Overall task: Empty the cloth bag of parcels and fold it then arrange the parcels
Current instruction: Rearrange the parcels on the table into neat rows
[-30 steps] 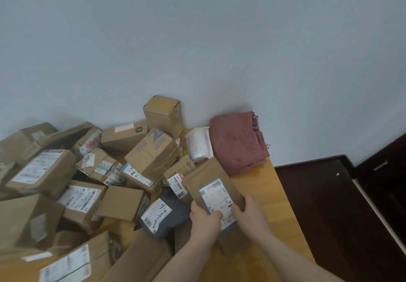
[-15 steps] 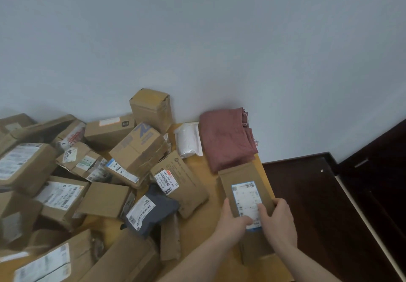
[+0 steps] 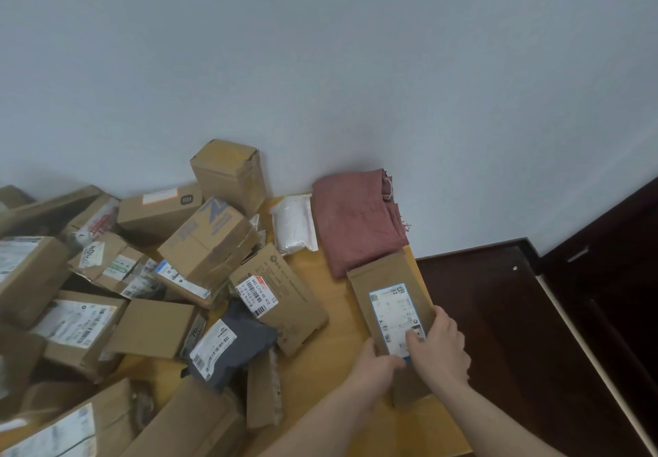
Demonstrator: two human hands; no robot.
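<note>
Two hands on one flat cardboard envelope (image 3: 391, 300) here, down at the right edge of the tabletop (image 3: 341, 321). The left hand (image 3: 374, 367) has its fingers curled round the envelope's near left side, the right hand (image 3: 439, 346) wraps the near right side with its thumb lying across the white shipping label (image 3: 395, 314). So both are holding it, label facing up. The envelope lies along the table's right edge, and its far end touches or just overlaps the folded reddish cloth bag (image 3: 356, 218), which sits in the far right corner against the wall (image 3: 320, 65).

Just left of the bag there's a white padded mailer (image 3: 293, 225) at the far edge. Left of that is where the mess starts: a brown box with blue print (image 3: 210, 239) tilted on top of others, a taller box (image 3: 229, 171) up against the wall, a flat box with a barcode sticker (image 3: 281, 300) near the middle, and a dark grey mailer bag (image 3: 228, 346) next to it toward the near side. More labelled boxes (image 3: 74, 325) pile up all over the left half. Dark wooden floor (image 3: 498, 314) off the right edge.
</note>
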